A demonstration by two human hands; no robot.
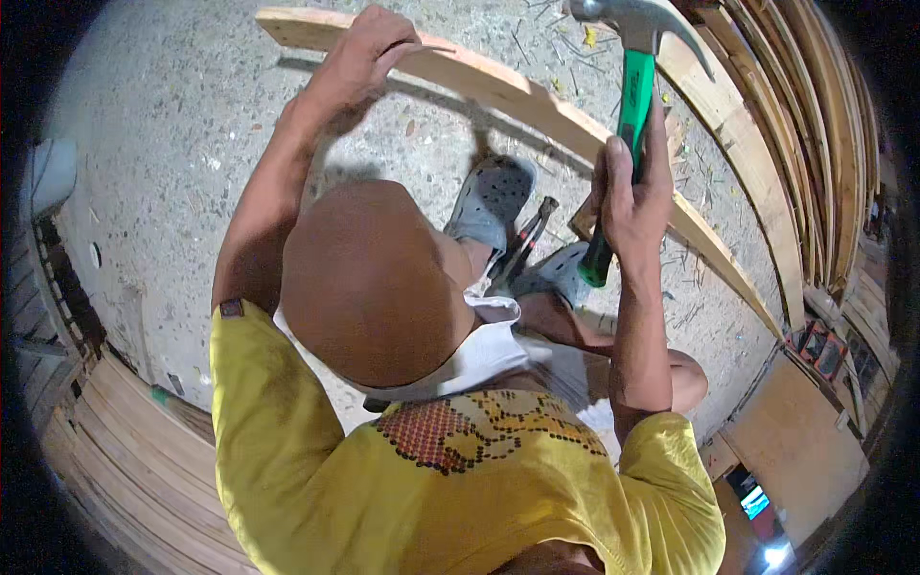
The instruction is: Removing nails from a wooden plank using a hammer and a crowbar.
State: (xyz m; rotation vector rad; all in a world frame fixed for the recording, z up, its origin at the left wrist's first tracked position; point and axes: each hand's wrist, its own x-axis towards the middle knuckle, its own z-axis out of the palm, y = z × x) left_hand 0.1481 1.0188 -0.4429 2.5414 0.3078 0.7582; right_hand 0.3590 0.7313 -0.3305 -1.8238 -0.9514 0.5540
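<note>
My left hand (377, 50) is closed at the upper edge of a long wooden board (496, 79), near its far left end. A thin, dark, nail-like piece (438, 49) shows beside the fingers; whether they pinch it is unclear. In my right hand (636, 194) is a claw hammer (638, 86) with a green and black handle, its steel head pointing up, in front of the board. Some right fingers are hidden behind the handle. A second hammer (545, 212) with dark and red parts lies on the floor between my grey clogs (499, 187).
Many long boards (812, 129) stand close together at the right, with another pale board (755, 158) before them. Scattered nails (690, 251) lie on the concrete floor. More planks (144, 445) lie at lower left. A plywood sheet (790, 438) and a lit screen (755, 501) are at lower right.
</note>
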